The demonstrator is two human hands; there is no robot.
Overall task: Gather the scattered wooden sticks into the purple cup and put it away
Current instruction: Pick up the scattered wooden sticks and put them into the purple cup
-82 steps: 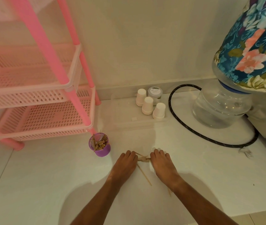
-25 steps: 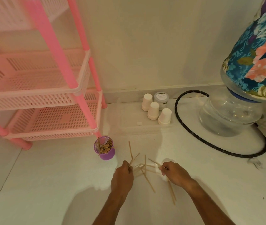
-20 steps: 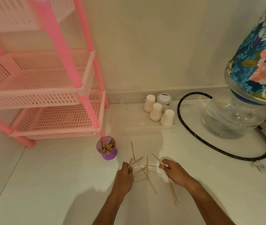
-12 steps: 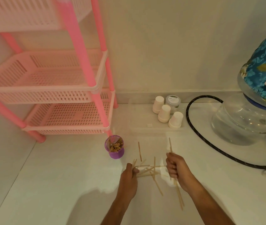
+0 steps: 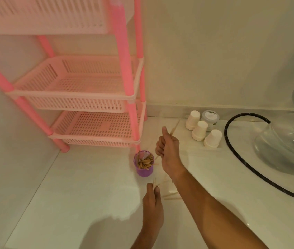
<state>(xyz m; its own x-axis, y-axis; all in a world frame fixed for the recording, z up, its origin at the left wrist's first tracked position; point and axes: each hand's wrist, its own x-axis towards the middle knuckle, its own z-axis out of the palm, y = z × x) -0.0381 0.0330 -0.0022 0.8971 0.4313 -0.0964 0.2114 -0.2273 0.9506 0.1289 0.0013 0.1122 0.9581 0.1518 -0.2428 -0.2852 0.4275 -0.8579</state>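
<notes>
Right hand (image 5: 167,151) is fisted around a few wooden sticks (image 5: 173,129) just beside the purple cup (image 5: 144,170). The left hand (image 5: 152,207) pinches more, nearer the person. Loose sticks (image 5: 171,196) lie on the floor (image 5: 88,194) between the arms. Gathering is underway. The next move likely calls for tipping the held sticks end-first into the cup's mouth.

Right hand (image 5: 168,151) raised, closed in a fist around blurred wooden sticks (image 5: 173,129), thumb on top, right forearm stretched forward, left hand (image 5: 151,203) behind and lower than the right hand, fingers curled, pinching a stick bundle (image 5: 154,183), back of hand up.
</notes>
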